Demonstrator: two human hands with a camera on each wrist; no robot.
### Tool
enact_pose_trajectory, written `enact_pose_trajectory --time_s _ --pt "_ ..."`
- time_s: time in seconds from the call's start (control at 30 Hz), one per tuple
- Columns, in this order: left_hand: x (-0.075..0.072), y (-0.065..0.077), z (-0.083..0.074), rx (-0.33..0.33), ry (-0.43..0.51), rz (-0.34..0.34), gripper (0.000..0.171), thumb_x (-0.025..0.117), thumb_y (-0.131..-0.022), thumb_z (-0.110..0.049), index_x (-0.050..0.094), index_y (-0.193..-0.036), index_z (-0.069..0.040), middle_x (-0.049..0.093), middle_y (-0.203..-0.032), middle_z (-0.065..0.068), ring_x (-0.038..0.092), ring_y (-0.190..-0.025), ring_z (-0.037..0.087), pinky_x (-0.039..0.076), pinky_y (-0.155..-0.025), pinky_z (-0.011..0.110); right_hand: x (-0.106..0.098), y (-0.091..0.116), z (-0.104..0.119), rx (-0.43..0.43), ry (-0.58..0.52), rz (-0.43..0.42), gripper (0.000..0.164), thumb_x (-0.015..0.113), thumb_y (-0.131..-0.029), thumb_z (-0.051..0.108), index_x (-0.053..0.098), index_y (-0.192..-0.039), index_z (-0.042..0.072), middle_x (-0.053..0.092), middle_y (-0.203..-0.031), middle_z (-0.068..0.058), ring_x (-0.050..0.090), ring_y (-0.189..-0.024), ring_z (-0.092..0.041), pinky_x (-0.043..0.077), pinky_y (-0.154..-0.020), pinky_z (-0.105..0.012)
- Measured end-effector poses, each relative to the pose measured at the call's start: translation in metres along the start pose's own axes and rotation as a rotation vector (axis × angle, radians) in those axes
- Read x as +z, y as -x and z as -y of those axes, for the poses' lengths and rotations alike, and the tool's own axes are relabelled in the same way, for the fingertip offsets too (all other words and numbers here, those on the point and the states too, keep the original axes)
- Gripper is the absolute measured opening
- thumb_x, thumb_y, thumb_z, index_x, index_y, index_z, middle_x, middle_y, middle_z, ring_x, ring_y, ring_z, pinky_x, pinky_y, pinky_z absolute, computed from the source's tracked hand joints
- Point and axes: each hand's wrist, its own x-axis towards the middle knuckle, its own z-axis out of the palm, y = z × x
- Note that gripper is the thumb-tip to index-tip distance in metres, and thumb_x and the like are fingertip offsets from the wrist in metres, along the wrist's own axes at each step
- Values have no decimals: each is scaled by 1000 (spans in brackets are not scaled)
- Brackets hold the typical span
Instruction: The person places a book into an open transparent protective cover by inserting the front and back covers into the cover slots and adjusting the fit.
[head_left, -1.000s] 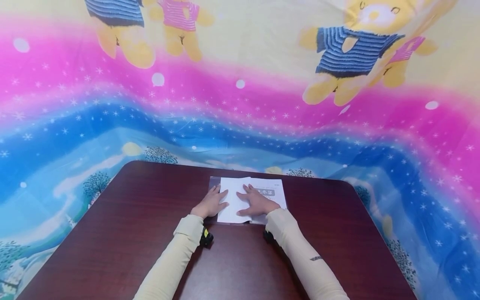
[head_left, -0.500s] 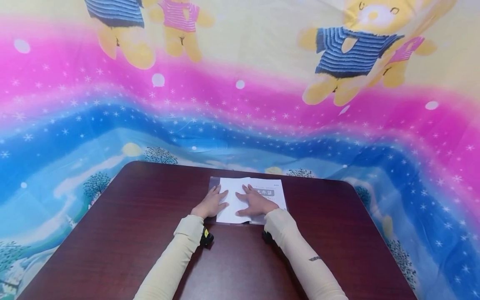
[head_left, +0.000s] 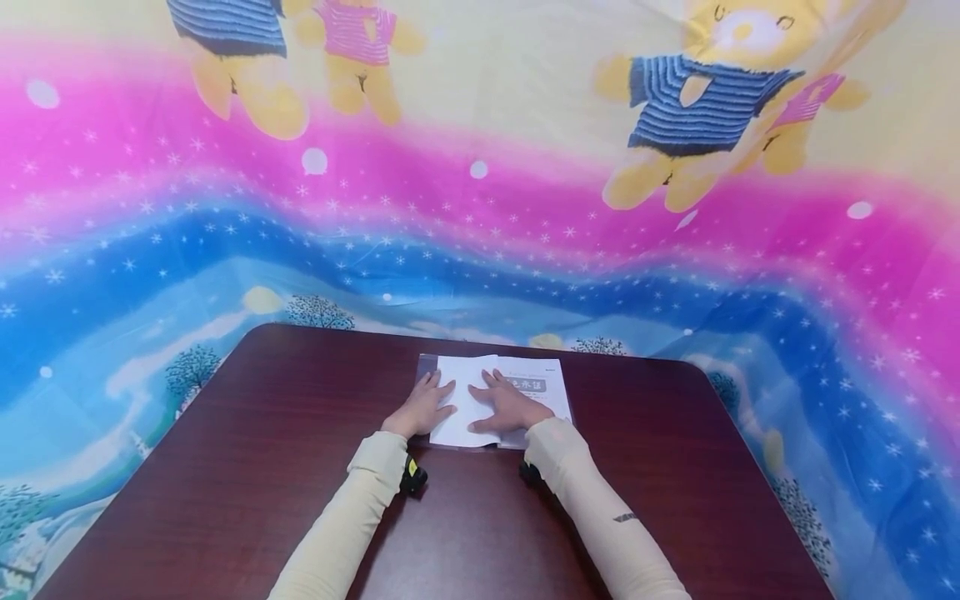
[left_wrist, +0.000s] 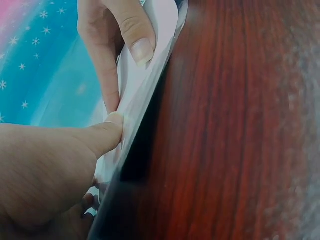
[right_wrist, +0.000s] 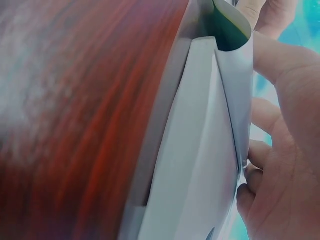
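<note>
An open book lies near the far edge of the table. My left hand rests on the left edge of its white left page, fingers spread, with the thumb on the paper in the left wrist view. My right hand lies across the fold, its fingertips and thumb on the left page and its palm over the printed right page. In the right wrist view, the thick page block lies flat beside a leaf that curves near the fold. A dark cover edge shows beyond the left page.
The dark red wooden table surrounds the book on all sides. Behind it hangs a patterned cloth with bears and snowflakes. A black wrist camera sits under the left cuff, and another is under the right one.
My right hand has slid slightly left across the page. The left page's outer edge has moved a little left too, while my left hand stays almost still.
</note>
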Motion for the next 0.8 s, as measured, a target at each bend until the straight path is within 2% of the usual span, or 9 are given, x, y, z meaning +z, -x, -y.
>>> enact_pose_trajectory --time_s 0.37,0.57,0.8 --pt "1 -2 3 46 -13 -8 55 57 -105 -22 44 -153 0 21 -162 33 17 -151 52 19 -123 59 4 -5 10 -38 9 -4 80 70 -93 49 38 -158 14 10 -169 -20 1 -157 -40 16 -125 -58" --pt "1 -2 3 42 -19 0 55 57 -105 -23 43 -153 -1 21 -163 32 16 -151 51 18 -124 59 5 -6 11 -60 15 -14 81 71 -92 46 39 -157 9 11 -168 -25 3 -156 -45 15 -124 -61" --pt "0 -2 4 47 -38 -12 55 60 -103 -24 46 -152 -1 25 -161 33 21 -150 51 22 -123 58 0 -4 6 -56 -56 10 97 75 -89 48 26 -161 5 7 -170 -18 2 -157 -38 15 -125 -57"
